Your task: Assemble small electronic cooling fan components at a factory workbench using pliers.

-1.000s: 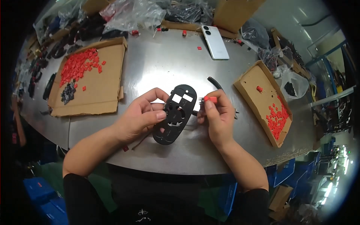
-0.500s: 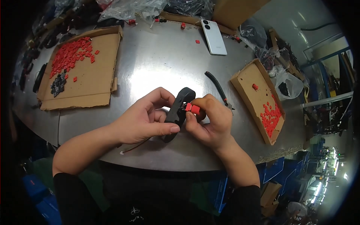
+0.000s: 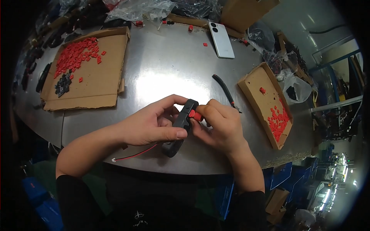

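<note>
My left hand [image 3: 158, 125] grips an elongated black plastic housing [image 3: 178, 144], thumb across its near face and fingers behind it. A thin red and dark wire [image 3: 135, 155] with a small white plug trails from under the housing to the left. My right hand [image 3: 221, 125] pinches a small red plastic part [image 3: 197, 116] between thumb and index finger. That red part sits against the right side of the housing, near its upper end. Whether it is seated in the housing I cannot tell.
A cardboard tray [image 3: 92, 101] with red and black small pieces lies on the left of the metal table [image 3: 154, 65]. To the right are black-handled cutters [image 3: 223, 87] and a cardboard box [image 3: 250, 89] of red pieces. A white phone [image 3: 222, 42] lies at the back.
The housing has turned in my left hand, its lower end showing more of its face. The red part now sits closer against it. The wire has swung and shows more clearly.
</note>
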Demonstrator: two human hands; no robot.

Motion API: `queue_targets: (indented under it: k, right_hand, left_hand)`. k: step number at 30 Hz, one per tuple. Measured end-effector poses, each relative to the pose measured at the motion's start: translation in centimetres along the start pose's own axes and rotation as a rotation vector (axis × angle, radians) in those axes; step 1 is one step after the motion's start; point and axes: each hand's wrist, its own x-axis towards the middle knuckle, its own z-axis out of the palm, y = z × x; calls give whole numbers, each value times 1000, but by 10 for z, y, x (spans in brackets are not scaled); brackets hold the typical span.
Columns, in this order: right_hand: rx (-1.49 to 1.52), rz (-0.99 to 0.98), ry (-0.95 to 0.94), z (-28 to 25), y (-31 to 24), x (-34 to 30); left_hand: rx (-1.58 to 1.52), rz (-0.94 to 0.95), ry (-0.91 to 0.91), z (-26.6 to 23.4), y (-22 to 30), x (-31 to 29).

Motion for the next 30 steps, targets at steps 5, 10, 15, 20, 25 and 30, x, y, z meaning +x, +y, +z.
queue_targets:
  k: [5,10,15,20,25,30]
  right_hand:
    - [147,55,-125,4,4,-4]
    - [125,53,53,6,-4,-1]
    - [188,65,139,-5,-11,-4]
    - [881,574,-114,-2,-15,-12]
    - [865,469,-45,13,-9,-14]
    - [764,386,-69,11,-17,-4]
  left_hand:
    - [197,-23,-11,-2,-1,0]
    - [353,220,108,0,-2,-5]
    - [55,138,120,13,8,-3]
    - [364,379,55,5,-9,-4]
    - [630,412,79,2,4,-2]
    - [741,571,130,1,-1,-12]
